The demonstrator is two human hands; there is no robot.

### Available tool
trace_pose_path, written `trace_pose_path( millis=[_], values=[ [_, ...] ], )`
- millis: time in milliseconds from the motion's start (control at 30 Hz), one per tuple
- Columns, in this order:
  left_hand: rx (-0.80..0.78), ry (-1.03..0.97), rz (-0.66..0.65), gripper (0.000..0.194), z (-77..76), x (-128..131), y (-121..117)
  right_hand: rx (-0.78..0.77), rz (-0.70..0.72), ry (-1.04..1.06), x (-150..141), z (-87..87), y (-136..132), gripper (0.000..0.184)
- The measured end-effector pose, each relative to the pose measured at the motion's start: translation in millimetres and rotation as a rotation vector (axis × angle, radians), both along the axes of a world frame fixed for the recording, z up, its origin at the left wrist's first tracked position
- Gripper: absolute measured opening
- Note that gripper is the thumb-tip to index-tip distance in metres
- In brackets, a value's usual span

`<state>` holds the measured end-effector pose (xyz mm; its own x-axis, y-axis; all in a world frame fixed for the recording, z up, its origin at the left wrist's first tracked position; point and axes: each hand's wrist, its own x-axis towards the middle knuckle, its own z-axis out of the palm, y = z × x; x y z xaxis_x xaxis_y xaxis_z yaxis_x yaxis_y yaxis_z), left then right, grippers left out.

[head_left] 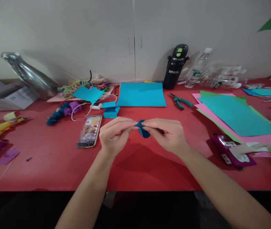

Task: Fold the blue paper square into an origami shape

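A small blue piece of paper (145, 132), bent into a curved shape, is held up over the red table between both hands. My left hand (116, 133) pinches its left side with thumb and fingertips. From the other side my right hand (167, 132) pinches it too, and the fingertips of the two hands nearly meet. My fingers cover part of the paper. A phone (92, 131) with its screen lit lies just left of my left hand. Behind the hands are small blue paper pieces (111, 109) and a large blue sheet (141, 94).
On the red table (78, 171), pliers (180, 101), a black bottle (176, 66) and plastic bottles (198, 68) stand or lie behind. Coloured sheets (240, 117) and a purple tape dispenser (233, 151) are at right. A metal jug (30, 76) and white box (18, 98) are at left.
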<state>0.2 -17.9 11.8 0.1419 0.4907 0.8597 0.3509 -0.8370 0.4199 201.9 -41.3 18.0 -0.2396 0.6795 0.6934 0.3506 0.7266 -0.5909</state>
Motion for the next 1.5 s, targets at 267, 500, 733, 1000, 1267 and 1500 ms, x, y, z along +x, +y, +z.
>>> trace_pose_path(
  millis=[267, 500, 733, 1000, 1267, 1500],
  values=[
    [-0.053, -0.002, -0.036, 0.009, 1.8, -0.1, -1.3, 0.016, -0.004, -0.007, 1.0, -0.9, 0.5, 0.021],
    [-0.063, 0.002, -0.077, 0.011, 3.4, -0.7, -0.8, 0.017, 0.013, -0.001, 1.7, -1.0, 0.8, 0.021],
    [-0.076, 0.019, -0.068, 0.011, 3.6, -0.3, -0.8, -0.012, 0.028, 0.027, 0.5, -2.0, 2.9, 0.019],
    [-0.123, 0.015, 0.013, 0.003, 2.4, 0.7, 1.7, -0.063, -0.068, 0.033, -1.7, -1.3, 5.4, 0.01],
    [-0.151, 0.024, -0.019, 0.001, 3.2, 1.5, 1.8, -0.066, -0.068, 0.037, -1.9, -4.2, 5.8, 0.007],
    [-0.173, 0.034, -0.041, 0.002, 3.1, 0.6, 2.1, -0.067, -0.069, 0.045, -1.7, -5.3, 6.3, 0.006]
  ],
)
